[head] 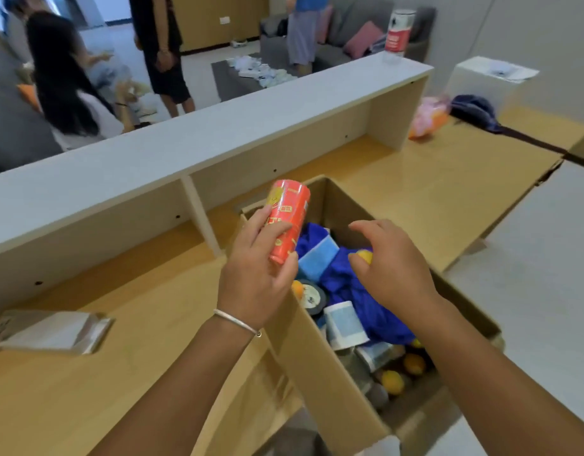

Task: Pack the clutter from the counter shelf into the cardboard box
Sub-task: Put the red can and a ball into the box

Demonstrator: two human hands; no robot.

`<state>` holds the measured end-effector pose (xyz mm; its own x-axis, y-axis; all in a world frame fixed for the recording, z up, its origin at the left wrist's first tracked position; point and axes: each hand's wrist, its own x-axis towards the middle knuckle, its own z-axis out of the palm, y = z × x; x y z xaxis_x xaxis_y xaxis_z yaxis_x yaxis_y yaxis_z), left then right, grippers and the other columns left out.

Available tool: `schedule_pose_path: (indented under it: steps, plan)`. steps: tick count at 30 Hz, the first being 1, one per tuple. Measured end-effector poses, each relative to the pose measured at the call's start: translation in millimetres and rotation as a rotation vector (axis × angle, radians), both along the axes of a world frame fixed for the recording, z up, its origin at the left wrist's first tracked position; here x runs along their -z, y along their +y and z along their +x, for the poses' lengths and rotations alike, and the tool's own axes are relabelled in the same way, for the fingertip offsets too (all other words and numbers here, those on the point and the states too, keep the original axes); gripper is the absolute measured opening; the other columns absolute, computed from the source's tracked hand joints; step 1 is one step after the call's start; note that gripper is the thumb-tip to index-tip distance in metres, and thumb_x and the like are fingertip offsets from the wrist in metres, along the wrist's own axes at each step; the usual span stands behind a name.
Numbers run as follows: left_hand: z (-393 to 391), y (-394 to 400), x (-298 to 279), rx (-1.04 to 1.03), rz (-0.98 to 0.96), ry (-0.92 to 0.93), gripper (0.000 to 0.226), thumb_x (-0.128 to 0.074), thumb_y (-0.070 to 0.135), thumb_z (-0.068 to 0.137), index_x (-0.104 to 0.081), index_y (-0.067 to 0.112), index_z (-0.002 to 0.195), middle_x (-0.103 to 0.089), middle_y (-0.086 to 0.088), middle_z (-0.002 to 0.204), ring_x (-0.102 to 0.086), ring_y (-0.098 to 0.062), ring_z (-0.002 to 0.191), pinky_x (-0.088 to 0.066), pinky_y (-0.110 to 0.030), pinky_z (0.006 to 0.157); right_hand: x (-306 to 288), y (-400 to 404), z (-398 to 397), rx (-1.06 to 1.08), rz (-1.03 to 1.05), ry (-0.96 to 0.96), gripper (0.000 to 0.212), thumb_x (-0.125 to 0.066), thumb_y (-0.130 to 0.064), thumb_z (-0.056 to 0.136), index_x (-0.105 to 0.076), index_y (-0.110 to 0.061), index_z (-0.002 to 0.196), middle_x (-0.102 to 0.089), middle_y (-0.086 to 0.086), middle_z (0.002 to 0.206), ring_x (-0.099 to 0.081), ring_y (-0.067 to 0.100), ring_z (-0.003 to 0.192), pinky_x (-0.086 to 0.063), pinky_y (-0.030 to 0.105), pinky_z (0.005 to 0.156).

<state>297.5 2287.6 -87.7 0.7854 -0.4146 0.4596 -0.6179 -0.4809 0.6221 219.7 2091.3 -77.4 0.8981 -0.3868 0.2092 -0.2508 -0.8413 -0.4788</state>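
Currently left hand (256, 278) grips red can (288, 222) over cardboard box (304, 350) edge; right hand (391, 268) pinches small yellow ball (365, 257) above blue cloth (359, 291) inside box.

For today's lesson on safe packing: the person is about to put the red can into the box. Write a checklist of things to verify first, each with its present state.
1. Left hand grips the red can firmly: ok.
2. Can is over the box opening: ok, above its left edge.
3. Room in the box: cannot tell; blue cloth, sponge, cups and oranges fill much of it.
4. Right hand is out of the drop path: not ok, it hovers over the box with a yellow ball at its thumb.
5. Counter cleared: not ok, a silver pack remains.
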Motion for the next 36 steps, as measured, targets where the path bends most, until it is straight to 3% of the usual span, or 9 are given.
schedule_pose_path:
  steps: [2, 6, 10, 15, 21, 26, 36]
  plan:
    - [-2, -17, 4, 0.033, -0.004, 0.066, 0.052, -0.068, 0.036, 0.084, -0.049, 0.028, 0.132, -0.035, 0.004, 0.148, -0.03, -0.004, 0.134, -0.028, -0.02, 0.107, 5, -11, -7, 0.024, 0.004, 0.036, 0.045, -0.064, -0.024, 0.081, -0.054, -0.023, 0.125, -0.055, 0.001, 0.118, -0.051, 0.023, 0.107, -0.045, 0.035, 0.084]
    - [-4, -28, 15, 0.058, 0.06, 0.112, 0.065, -0.064, 0.045, 0.086, -0.037, 0.028, 0.143, -0.026, 0.004, 0.154, -0.017, -0.009, 0.143, -0.025, -0.037, 0.115, 11, -17, -8, 0.023, 0.018, 0.046, 0.047, -0.065, -0.025, 0.082, -0.052, -0.023, 0.128, -0.053, 0.001, 0.12, -0.051, 0.021, 0.107, -0.045, 0.034, 0.082]
    - [-1, 1, 23, -0.034, 0.158, 0.089, 0.068, -0.059, 0.052, 0.086, -0.035, 0.027, 0.144, -0.028, 0.001, 0.154, -0.019, -0.013, 0.144, -0.027, -0.046, 0.114, 10, 1, 8, -0.069, 0.04, 0.027, 0.047, -0.067, -0.022, 0.082, -0.054, -0.02, 0.127, -0.054, 0.002, 0.119, -0.051, 0.022, 0.108, -0.044, 0.035, 0.088]
    - [7, 71, 33, -0.202, 0.226, 0.105, 0.068, -0.061, 0.048, 0.086, -0.035, 0.024, 0.144, -0.029, -0.004, 0.154, -0.02, -0.018, 0.144, -0.028, -0.052, 0.111, 9, 54, 39, -0.213, 0.043, 0.033, 0.05, -0.064, -0.023, 0.083, -0.052, -0.02, 0.132, -0.051, -0.001, 0.128, -0.047, 0.02, 0.117, -0.041, 0.034, 0.095]
    - [6, 169, 48, -0.421, 0.288, 0.159, 0.068, -0.056, 0.052, 0.088, -0.034, 0.023, 0.145, -0.027, -0.005, 0.154, -0.019, -0.019, 0.144, -0.026, -0.049, 0.113, 13, 139, 80, -0.415, 0.026, 0.037, 0.051, -0.065, -0.026, 0.084, -0.05, -0.022, 0.132, -0.05, -0.003, 0.129, -0.046, 0.017, 0.118, -0.04, 0.033, 0.098]
    - [-6, 248, 60, -0.592, 0.301, 0.186, 0.066, -0.061, 0.047, 0.087, -0.04, 0.017, 0.142, -0.035, -0.011, 0.149, -0.027, -0.024, 0.14, -0.027, -0.045, 0.112, 30, 216, 106, -0.54, 0.007, 0.053, 0.052, -0.062, -0.035, 0.085, -0.045, -0.033, 0.134, -0.048, -0.014, 0.129, -0.045, 0.008, 0.118, -0.038, 0.028, 0.092]
    - [-37, 403, 101, -0.929, 0.416, 0.342, 0.066, -0.057, 0.048, 0.088, -0.036, 0.019, 0.144, -0.03, -0.012, 0.152, -0.024, -0.028, 0.142, -0.027, -0.053, 0.109, 92, 358, 153, -0.761, -0.055, 0.16, 0.06, -0.069, -0.031, 0.081, -0.047, -0.025, 0.136, -0.05, 0.001, 0.132, -0.048, 0.02, 0.116, -0.039, 0.028, 0.084]
